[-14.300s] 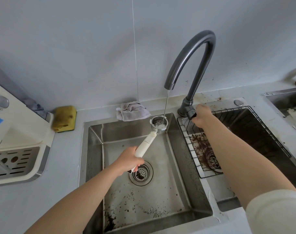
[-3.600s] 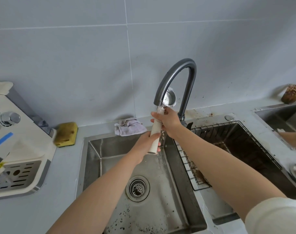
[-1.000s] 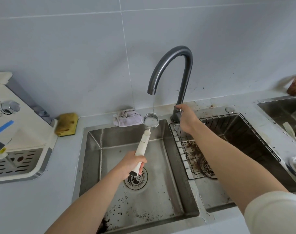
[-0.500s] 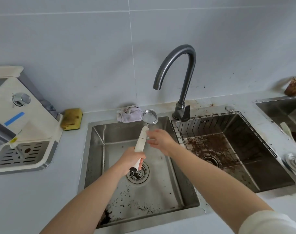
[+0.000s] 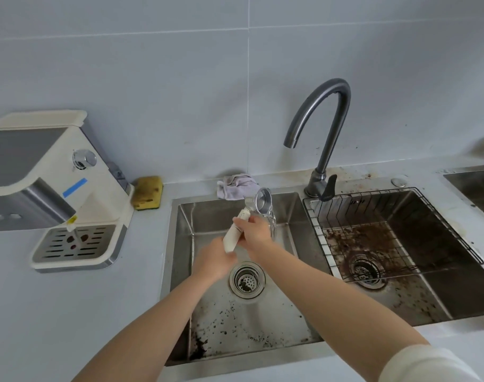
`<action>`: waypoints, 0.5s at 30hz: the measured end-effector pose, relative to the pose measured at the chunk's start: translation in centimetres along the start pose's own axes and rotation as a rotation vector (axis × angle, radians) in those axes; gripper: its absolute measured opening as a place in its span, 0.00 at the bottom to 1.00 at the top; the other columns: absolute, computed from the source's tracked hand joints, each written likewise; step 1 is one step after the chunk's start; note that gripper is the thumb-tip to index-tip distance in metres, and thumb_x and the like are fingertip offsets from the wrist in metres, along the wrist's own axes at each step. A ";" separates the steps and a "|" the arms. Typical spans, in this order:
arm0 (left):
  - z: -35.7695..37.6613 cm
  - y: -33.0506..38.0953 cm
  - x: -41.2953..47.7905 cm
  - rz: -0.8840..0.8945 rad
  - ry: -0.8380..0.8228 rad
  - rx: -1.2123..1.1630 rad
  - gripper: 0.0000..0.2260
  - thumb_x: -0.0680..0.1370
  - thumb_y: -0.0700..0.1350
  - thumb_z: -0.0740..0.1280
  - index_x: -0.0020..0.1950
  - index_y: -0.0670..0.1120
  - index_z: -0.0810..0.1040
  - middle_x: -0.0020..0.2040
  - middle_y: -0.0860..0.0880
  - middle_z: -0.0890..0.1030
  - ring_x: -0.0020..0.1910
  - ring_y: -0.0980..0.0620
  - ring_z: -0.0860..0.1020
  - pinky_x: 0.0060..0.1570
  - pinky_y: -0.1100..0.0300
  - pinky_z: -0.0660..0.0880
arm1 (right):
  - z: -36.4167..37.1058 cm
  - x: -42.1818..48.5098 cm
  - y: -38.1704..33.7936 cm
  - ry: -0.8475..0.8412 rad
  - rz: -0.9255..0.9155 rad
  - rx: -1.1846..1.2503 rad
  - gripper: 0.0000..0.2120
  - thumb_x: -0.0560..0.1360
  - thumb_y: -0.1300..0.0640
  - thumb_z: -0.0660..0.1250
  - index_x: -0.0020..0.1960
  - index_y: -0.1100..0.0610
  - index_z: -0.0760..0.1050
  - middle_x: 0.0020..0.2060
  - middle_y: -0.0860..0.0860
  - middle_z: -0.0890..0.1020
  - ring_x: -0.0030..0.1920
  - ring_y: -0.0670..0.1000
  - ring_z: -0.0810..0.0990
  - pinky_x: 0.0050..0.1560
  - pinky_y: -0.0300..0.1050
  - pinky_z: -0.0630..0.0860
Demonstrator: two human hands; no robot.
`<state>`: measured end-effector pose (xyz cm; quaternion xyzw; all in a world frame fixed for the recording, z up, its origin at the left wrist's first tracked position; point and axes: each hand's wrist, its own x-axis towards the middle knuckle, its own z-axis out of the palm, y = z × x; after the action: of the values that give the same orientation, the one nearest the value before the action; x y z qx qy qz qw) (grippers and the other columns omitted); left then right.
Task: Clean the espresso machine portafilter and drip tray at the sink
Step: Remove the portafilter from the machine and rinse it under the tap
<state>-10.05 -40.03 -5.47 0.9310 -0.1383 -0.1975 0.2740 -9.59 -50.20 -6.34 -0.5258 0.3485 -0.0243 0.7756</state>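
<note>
While both hands are holding it above the left basin (image 5: pixel 207 216) of the sink, the portafilter (image 5: pixel 258 206) is pointing up and away from the person, and its round metal head is sitting just beyond the right hand (image 5: pixel 256 234), tilted on its side. The right hand is gripping the upper part of the white handle (image 5: pixel 231 241), with the thumb lying across it. The left hand (image 5: pixel 214 261) is holding the lower end of the same handle, nearer to the person. Something clear, perhaps water, is hanging beside the metal head; I cannot tell for sure. Directly below the two hands the round drain (image 5: pixel 246 280) is sitting in the floor of the basin, and dark coffee grounds (image 5: pixel 224 323) are lying scattered under the forearms. Beyond the right hand and a little to its right, the curved faucet (image 5: pixel 322 125) is standing. Further right, a wire rack (image 5: pixel 316 230) is resting in the right basin (image 5: pixel 456 293), which is carrying brown stains of grounds. Just beyond the hands a crumpled cloth (image 5: pixel 235 186) is lying on the counter (image 5: pixel 69 312), and a yellow sponge (image 5: pixel 148 192) is lying to the left of it. Well to the left of the left hand the espresso machine (image 5: pixel 42 161) is standing, and the drip tray (image 5: pixel 69 245) is sitting in its base.
</note>
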 end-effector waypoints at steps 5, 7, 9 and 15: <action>-1.3 -1.2 -0.2 0.031 0.182 0.307 0.14 0.79 0.47 0.60 0.62 0.44 0.69 0.51 0.45 0.81 0.46 0.46 0.81 0.38 0.57 0.74 | 1.7 -0.4 0.0 -0.133 0.048 0.306 0.05 0.78 0.67 0.58 0.45 0.62 0.70 0.37 0.57 0.74 0.38 0.54 0.76 0.43 0.48 0.76; -1.6 -1.8 0.0 0.055 0.248 0.440 0.13 0.80 0.48 0.59 0.61 0.43 0.68 0.52 0.45 0.81 0.47 0.46 0.81 0.39 0.58 0.74 | 2.1 -0.6 0.0 -0.174 0.075 0.424 0.07 0.79 0.68 0.55 0.45 0.62 0.70 0.39 0.57 0.74 0.40 0.54 0.76 0.44 0.48 0.76; -1.8 -2.2 0.0 0.083 0.285 0.526 0.13 0.80 0.48 0.58 0.62 0.43 0.67 0.54 0.46 0.79 0.49 0.47 0.80 0.39 0.60 0.72 | 2.4 -0.8 0.2 -0.207 0.104 0.518 0.08 0.80 0.67 0.54 0.47 0.63 0.70 0.40 0.57 0.74 0.42 0.54 0.76 0.46 0.48 0.75; -2.0 -2.3 -0.4 0.164 0.361 0.728 0.15 0.78 0.45 0.63 0.62 0.41 0.68 0.56 0.43 0.77 0.52 0.47 0.78 0.43 0.58 0.75 | 2.4 -0.6 0.6 -0.229 0.165 0.676 0.08 0.81 0.64 0.51 0.53 0.63 0.68 0.47 0.60 0.76 0.46 0.57 0.77 0.53 0.54 0.72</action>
<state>-9.16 -37.11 -5.11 0.9727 -0.2227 0.0531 -0.0382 -8.92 -47.78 -6.07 -0.2093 0.2730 -0.0165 0.9388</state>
